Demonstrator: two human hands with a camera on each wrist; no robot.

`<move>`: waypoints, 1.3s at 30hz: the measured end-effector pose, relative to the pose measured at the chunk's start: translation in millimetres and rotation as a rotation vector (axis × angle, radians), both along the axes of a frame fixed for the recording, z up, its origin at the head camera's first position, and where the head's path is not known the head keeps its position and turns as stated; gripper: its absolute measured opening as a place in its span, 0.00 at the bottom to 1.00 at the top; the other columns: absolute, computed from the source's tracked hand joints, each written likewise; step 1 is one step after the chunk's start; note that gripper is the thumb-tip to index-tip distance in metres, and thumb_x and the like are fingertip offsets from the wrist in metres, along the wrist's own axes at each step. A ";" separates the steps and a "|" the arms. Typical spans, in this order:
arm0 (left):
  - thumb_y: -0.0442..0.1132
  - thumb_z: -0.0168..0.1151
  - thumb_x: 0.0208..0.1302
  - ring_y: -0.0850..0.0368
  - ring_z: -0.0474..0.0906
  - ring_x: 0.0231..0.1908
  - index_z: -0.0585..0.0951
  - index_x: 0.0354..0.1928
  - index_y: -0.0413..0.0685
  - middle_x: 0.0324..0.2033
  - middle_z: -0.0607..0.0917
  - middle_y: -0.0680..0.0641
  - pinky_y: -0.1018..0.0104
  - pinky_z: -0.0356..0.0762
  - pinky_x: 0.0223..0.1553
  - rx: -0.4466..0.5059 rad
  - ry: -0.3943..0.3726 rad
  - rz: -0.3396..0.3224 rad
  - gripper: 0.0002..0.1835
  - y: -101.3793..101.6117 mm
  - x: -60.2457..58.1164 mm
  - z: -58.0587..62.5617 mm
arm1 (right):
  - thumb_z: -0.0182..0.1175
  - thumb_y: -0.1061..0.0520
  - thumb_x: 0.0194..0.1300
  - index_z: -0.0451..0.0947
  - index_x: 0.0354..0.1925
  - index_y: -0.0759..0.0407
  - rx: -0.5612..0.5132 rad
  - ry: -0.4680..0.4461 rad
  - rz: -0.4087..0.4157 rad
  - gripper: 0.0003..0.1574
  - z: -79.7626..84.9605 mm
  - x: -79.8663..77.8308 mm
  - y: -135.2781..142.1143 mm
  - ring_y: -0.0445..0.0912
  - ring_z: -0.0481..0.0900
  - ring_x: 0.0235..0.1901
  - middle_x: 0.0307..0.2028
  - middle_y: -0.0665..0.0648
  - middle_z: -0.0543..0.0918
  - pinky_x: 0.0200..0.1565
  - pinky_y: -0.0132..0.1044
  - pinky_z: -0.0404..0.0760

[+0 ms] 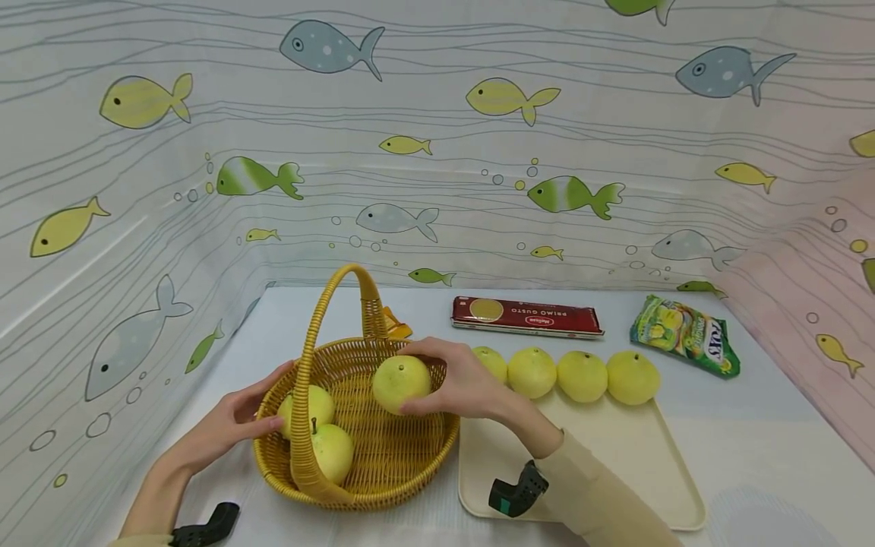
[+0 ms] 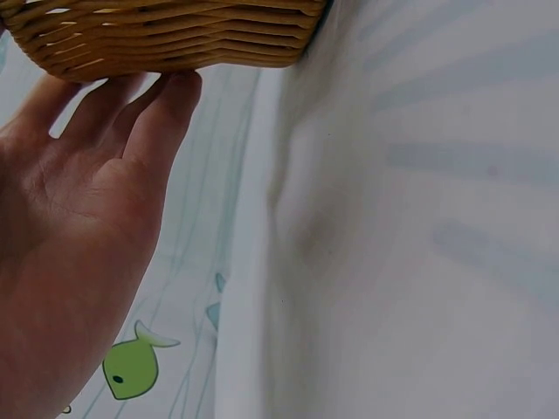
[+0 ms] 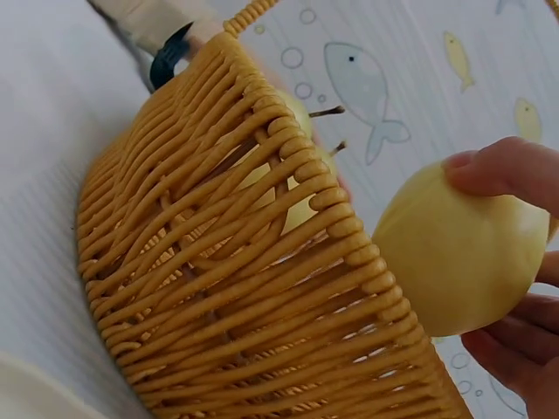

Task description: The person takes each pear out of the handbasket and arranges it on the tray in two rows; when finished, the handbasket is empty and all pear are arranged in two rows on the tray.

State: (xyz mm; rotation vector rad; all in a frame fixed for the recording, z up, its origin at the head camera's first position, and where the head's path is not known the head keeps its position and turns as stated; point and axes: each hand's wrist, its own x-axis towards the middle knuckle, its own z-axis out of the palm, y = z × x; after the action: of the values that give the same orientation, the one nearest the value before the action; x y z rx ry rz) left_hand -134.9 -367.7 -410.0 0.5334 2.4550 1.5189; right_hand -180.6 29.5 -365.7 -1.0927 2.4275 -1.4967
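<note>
A woven wicker basket (image 1: 383, 497) with a tall arched handle has two round yellow pears (image 1: 332, 453) lying in its left side. My left hand (image 1: 229, 422) grips the basket's left rim, thumb over the edge and fingers along the outer wall, as the left wrist view shows from below. My right hand (image 1: 472, 384) holds another yellow pear (image 1: 399, 384) between thumb and fingers over the basket's right half. In the right wrist view this held pear (image 3: 463, 253) appears just beyond the woven rim. Several more pears (image 1: 582, 377) stand in a row along the tray's back edge.
The cream tray (image 1: 581, 463) lies right of the basket, under my right forearm. Behind it are a dark red biscuit packet (image 1: 526, 317) and a green candy bag (image 1: 686, 336). An orange item (image 1: 396, 325) is partly hidden behind the basket. Fish-patterned sheeting encloses the table.
</note>
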 end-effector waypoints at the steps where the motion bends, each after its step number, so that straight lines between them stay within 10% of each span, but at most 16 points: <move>1: 0.32 0.58 0.71 0.84 0.54 0.69 0.54 0.79 0.61 0.78 0.54 0.56 0.85 0.62 0.60 0.001 -0.002 0.000 0.40 -0.3 0.3 -0.2 | 0.79 0.48 0.47 0.79 0.59 0.45 0.000 0.001 0.002 0.39 -0.3 0.7 1.9 0.37 0.79 0.50 0.51 0.41 0.82 0.54 0.36 0.80; 39: 0.30 0.58 0.70 0.82 0.56 0.69 0.54 0.79 0.60 0.78 0.55 0.57 0.84 0.62 0.61 0.015 0.010 0.006 0.41 -1.4 -1.2 -2.0 | 0.81 0.51 0.48 0.78 0.61 0.46 -0.084 0.014 -0.127 0.41 -11.0 18.6 91.7 0.43 0.79 0.57 0.58 0.47 0.80 0.62 0.37 0.77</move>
State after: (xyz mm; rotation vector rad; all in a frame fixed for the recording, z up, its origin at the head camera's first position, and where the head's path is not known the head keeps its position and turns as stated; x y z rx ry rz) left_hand -136.1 -369.1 -412.0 0.5377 2.4573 1.5417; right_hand -162.1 121.2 -376.6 -0.9833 2.5082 -1.6472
